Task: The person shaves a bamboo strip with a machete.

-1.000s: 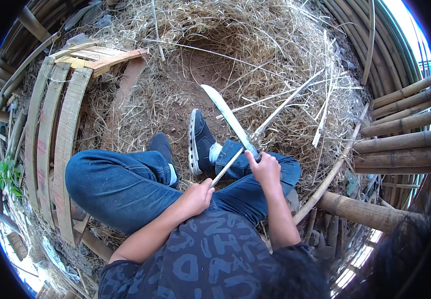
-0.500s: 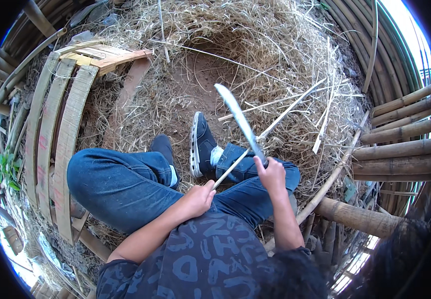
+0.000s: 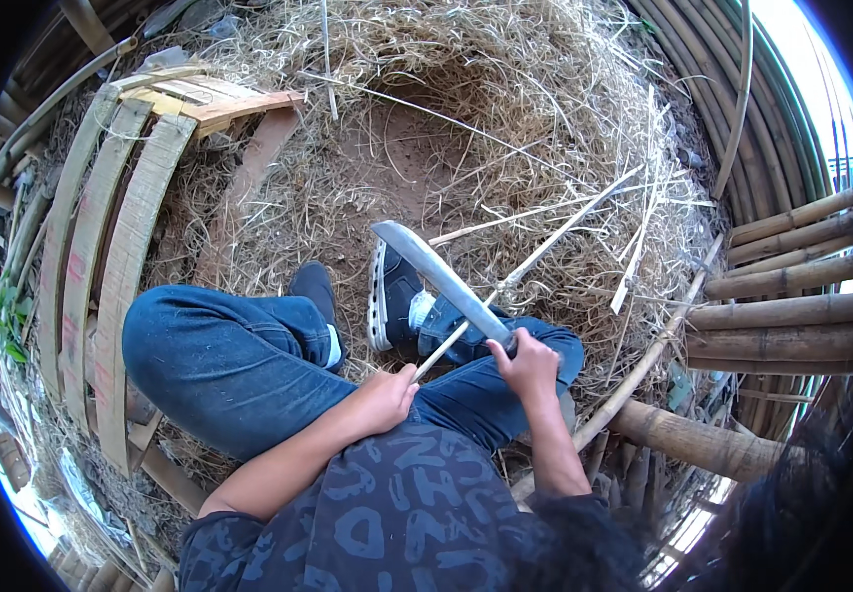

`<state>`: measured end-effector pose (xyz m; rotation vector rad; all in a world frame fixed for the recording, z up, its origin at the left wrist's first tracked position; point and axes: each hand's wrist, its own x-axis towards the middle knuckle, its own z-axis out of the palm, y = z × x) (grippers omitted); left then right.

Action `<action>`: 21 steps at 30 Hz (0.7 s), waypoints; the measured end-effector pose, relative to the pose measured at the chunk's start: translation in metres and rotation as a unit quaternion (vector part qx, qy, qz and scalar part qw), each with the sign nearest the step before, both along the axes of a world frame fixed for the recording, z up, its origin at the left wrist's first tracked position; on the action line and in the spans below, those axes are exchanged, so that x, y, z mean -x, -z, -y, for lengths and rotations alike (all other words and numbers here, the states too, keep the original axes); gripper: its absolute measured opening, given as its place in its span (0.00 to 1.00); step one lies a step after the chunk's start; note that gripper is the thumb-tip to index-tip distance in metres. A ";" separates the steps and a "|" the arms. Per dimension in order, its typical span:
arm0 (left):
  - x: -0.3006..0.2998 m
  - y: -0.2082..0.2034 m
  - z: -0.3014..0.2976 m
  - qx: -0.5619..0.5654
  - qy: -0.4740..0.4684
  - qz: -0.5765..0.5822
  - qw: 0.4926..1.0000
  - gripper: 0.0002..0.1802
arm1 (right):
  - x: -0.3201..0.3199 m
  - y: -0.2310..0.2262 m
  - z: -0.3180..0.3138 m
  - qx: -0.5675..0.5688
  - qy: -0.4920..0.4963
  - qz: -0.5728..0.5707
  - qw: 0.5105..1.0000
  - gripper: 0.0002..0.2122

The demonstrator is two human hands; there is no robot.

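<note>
My left hand is closed round the near end of a thin pale bamboo strip, close to my lap. The strip slants away from me to the right, over my shin and past the straw. In my right hand is a machete, its handle mostly hidden by my fingers. The broad grey blade points away and to the left, crossing the strip just beyond my right hand. Whether blade and strip touch at the crossing I cannot tell for sure.
Fine bamboo shavings cover the ground ahead, around a bare earth patch. A slatted wooden crate stands on the left. Stacked bamboo poles and a thick bamboo pole lie on the right. My crossed legs are beneath my hands.
The machete has swung to the left and toward me, its tip now nearer my shoe. My right hand has come slightly down and left; the left hand still grips the strip.
</note>
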<state>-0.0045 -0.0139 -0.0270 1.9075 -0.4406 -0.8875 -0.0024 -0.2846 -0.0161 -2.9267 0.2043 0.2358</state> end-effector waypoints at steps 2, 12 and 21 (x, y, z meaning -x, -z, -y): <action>0.000 0.001 0.001 0.000 0.004 0.004 1.000 0.11 | -0.004 0.005 0.008 0.050 0.064 0.029 0.996 0.25; -0.002 -0.002 0.005 0.016 0.012 -0.016 1.000 0.12 | 0.014 0.014 0.007 -0.034 0.105 -0.012 0.994 0.22; -0.004 -0.003 0.001 -0.011 -0.007 0.000 1.000 0.11 | -0.004 0.008 -0.014 0.015 0.042 -0.028 0.999 0.24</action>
